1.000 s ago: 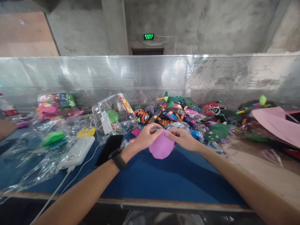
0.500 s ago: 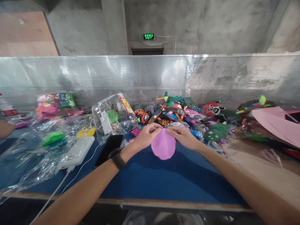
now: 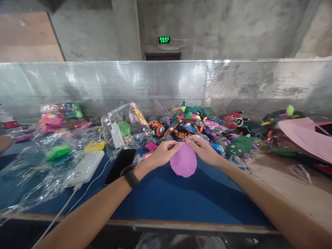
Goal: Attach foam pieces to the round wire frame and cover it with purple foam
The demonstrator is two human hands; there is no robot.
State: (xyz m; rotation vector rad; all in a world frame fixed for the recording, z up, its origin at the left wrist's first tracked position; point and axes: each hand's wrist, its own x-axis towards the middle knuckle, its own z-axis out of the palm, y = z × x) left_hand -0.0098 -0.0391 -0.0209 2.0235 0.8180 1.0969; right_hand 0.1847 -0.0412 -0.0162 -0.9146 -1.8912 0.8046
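A flat, roughly round purple sheet of what looks like modelling clay [image 3: 183,162] hangs above the blue tabletop [image 3: 192,204]. My left hand [image 3: 166,152] pinches its upper left edge between thumb and fingers. At the upper right edge, my right hand [image 3: 201,148] grips it the same way. The sheet's top rim is partly hidden behind my fingers. A dark watch sits on my left wrist, and a black phone-like slab [image 3: 121,166] lies beside that forearm.
Colourful clay figures [image 3: 189,124] crowd the back along a perforated metal screen [image 3: 171,83]. Left are a white power bank [image 3: 86,169] with a cable, a yellow clay piece [image 3: 94,145] and clear plastic bags. Pink sheets [image 3: 306,136] lie right. Another person's hand [image 3: 5,143] shows at the left edge.
The purple sheet has shifted slightly to the right and turned a little. My fingers have moved along its top edge, with both hands still on it.
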